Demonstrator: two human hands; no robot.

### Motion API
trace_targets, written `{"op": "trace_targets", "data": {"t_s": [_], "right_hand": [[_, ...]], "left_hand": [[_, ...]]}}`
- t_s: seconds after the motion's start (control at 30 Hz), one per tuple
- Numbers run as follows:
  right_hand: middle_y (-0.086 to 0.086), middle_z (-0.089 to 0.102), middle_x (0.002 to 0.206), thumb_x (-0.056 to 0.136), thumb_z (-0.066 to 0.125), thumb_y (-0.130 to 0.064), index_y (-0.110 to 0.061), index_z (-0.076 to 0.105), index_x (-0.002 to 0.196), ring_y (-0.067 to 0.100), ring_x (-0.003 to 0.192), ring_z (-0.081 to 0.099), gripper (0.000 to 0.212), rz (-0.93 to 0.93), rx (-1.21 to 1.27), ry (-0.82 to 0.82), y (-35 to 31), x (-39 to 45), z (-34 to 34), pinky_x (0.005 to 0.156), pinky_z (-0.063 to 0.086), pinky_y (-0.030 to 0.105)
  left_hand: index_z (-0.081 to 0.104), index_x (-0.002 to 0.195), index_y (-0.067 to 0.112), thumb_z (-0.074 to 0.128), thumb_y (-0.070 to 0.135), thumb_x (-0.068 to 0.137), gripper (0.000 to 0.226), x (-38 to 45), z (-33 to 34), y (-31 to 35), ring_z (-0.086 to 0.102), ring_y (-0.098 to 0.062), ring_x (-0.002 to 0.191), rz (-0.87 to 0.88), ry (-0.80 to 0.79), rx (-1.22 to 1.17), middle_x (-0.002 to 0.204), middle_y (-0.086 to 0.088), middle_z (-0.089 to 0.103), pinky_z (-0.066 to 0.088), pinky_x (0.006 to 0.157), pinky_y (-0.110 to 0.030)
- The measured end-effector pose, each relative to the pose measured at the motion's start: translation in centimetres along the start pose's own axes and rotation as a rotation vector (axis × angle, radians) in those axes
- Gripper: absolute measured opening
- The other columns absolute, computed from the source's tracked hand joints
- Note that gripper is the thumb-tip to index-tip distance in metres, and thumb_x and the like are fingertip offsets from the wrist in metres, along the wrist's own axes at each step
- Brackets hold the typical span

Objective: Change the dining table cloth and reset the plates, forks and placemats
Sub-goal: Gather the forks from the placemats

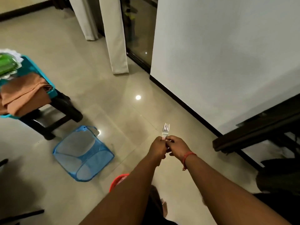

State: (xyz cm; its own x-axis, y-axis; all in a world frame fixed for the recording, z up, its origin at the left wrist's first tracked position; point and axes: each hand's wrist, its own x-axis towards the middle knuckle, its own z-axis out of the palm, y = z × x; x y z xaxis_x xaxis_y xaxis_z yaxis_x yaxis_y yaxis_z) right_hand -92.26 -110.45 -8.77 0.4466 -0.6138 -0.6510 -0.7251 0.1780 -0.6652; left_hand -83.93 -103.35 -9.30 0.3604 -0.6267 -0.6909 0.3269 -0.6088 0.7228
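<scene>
Forks (165,129) stand tines-up in the middle of the view, gripped by their handles in both fists: the left hand (157,147) and the right hand (176,146) are curled tightly around them, touching each other, held out over the tiled floor (113,88). How many forks there are I cannot tell (the tines overlap). At far left an orange cloth (24,93) lies folded over a teal tray (50,88) on a dark stool (65,109), beside something green (6,64). A blue mesh hamper (82,153) sits on the floor near the stool. No tabletop shows, so the task looks mid-way at best: cutlery is in hand, and laying cloth, placemats and plates seemingly remains. No readable writing anywhere.
</scene>
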Motion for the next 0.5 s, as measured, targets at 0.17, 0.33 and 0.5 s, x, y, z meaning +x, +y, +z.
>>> {"op": "trace_targets", "data": {"t_s": [0.17,0.33,0.5], "right_hand": [[0.012,0.073,0.097,0.099,0.047,-0.021,-0.026,0.064,0.12,0.028,0.082,0.071,0.027,-0.032,0.013,-0.049,-5.2,6.7,-1.1,0.07,0.052,0.035],[0.011,0.073,0.095,0.098,0.049,-0.02,-0.027,0.062,0.123,0.028,0.08,0.071,0.03,-0.083,-0.059,-0.081,-14.6,16.5,-2.6,0.069,0.052,0.033],[0.006,0.072,0.092,0.096,0.052,-0.017,-0.024,0.064,0.12,0.019,0.075,0.067,0.028,-0.123,-0.089,-0.123,-27.5,26.5,-1.9,0.069,0.052,0.032]], "left_hand": [[0.052,0.088,0.014,0.038,0.015,0.095,0.016,6.6,-2.3,5.6,0.05,-0.02,0.06,0.003,0.066,-0.027,0.075,-0.005,0.053,0.033,0.048,-0.024],[0.051,0.087,0.014,0.037,0.016,0.096,0.017,15.9,-7.2,13.7,0.05,-0.019,0.059,0.052,0.098,-0.03,0.075,-0.005,0.055,0.036,0.05,-0.026],[0.049,0.09,0.014,0.034,0.017,0.099,0.018,24.1,-16.2,23.3,0.044,-0.019,0.059,0.056,0.154,-0.078,0.077,-0.007,0.052,0.034,0.051,-0.026]]}}
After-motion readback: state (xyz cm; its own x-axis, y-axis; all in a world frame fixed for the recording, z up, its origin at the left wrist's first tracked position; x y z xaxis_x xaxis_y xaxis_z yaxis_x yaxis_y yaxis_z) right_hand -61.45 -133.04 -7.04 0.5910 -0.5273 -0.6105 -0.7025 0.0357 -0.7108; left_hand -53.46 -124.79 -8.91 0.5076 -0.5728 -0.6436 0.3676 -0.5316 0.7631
